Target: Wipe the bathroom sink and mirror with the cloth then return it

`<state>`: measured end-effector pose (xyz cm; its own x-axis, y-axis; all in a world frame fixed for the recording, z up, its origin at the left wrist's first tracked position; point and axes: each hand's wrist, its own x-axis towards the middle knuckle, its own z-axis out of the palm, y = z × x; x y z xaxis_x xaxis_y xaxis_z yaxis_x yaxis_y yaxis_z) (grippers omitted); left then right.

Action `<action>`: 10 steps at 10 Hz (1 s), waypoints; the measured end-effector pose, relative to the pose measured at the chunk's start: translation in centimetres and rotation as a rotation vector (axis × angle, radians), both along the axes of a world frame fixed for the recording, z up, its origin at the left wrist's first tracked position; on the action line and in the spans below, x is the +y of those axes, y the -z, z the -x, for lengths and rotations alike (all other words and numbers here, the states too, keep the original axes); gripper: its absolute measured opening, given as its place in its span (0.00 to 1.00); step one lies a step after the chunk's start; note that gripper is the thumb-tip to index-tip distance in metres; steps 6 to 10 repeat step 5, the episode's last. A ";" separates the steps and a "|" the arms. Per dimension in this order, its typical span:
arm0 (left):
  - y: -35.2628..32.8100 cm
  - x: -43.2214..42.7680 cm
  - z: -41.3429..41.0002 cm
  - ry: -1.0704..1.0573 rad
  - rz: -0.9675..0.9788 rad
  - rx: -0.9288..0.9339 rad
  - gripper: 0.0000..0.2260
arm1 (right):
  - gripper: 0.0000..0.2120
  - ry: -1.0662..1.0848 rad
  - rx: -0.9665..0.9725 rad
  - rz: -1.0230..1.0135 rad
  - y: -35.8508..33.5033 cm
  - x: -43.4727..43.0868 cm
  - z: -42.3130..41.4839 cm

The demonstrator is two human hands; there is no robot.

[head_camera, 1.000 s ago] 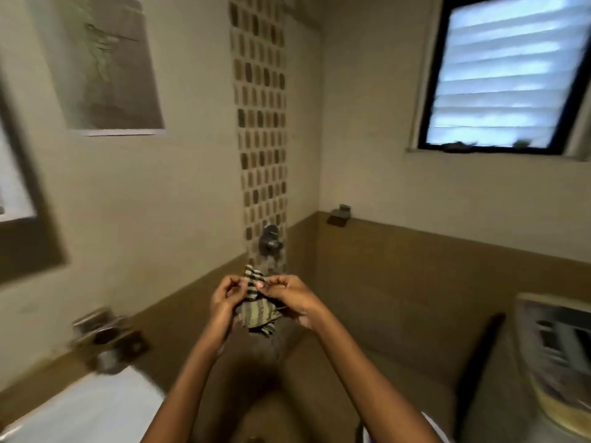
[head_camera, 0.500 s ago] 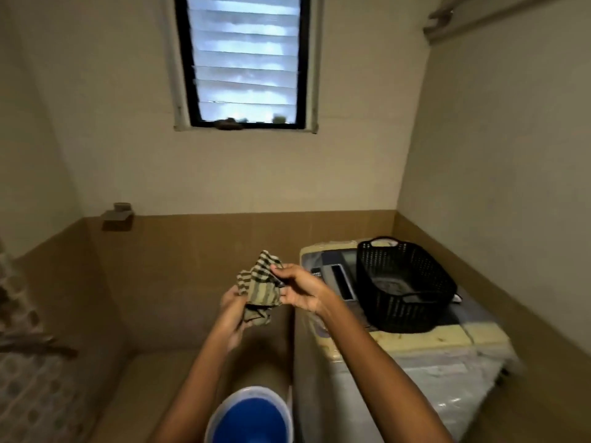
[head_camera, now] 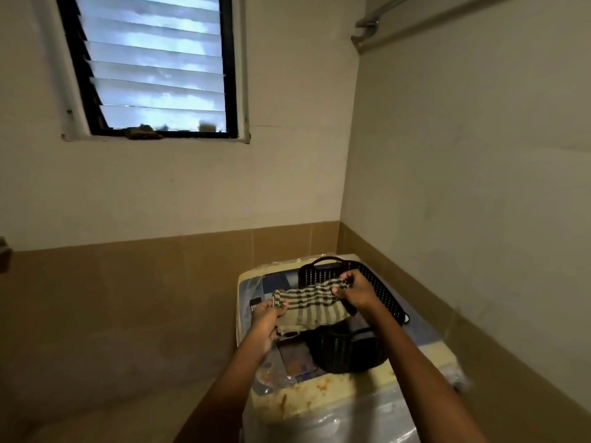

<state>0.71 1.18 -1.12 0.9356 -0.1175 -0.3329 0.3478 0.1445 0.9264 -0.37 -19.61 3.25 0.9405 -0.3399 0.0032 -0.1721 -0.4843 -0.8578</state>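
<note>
Bathroom corner, louvred window above tan tile. Washing machine below, dark perforated basket on lid. Striped cloth was stretched above basket between both hands. Left hand pinched near corner, right hand pinched far corner. Cloth looked light, limp, sagging mid-span; best held by corners or edge. Sink, mirror out of view.

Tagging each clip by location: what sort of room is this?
Probably a bathroom or utility room: half-tiled walls, a louvred window, and a top-loading washing machine bearing a black basket. Both hands stretch a striped cloth.
</note>
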 end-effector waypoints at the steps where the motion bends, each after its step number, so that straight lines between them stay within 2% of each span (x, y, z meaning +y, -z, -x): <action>1: 2.3 -1.6 -1.5 -0.016 0.081 0.108 0.03 | 0.13 -0.004 0.059 0.094 2.1 -1.3 -0.8; 2: 4.0 -2.3 -0.9 -0.012 -0.015 0.174 0.10 | 0.10 -0.150 0.227 0.204 3.9 -1.4 -1.2; 3: 4.4 -2.5 0.7 0.057 -0.120 0.181 0.19 | 0.07 -0.274 0.304 0.301 4.2 -0.6 -1.1; 4: 3.7 -1.7 1.0 0.148 -0.297 0.066 0.25 | 0.05 -0.307 0.341 0.367 4.4 0.1 -1.8; 5: 2.8 -0.3 1.0 0.096 -0.510 -0.143 0.28 | 0.09 -0.288 0.331 0.371 3.6 1.4 -1.9; 10: 2.8 -0.3 1.0 0.096 -0.510 -0.143 0.28 | 0.09 -0.288 0.331 0.371 3.6 1.4 -1.9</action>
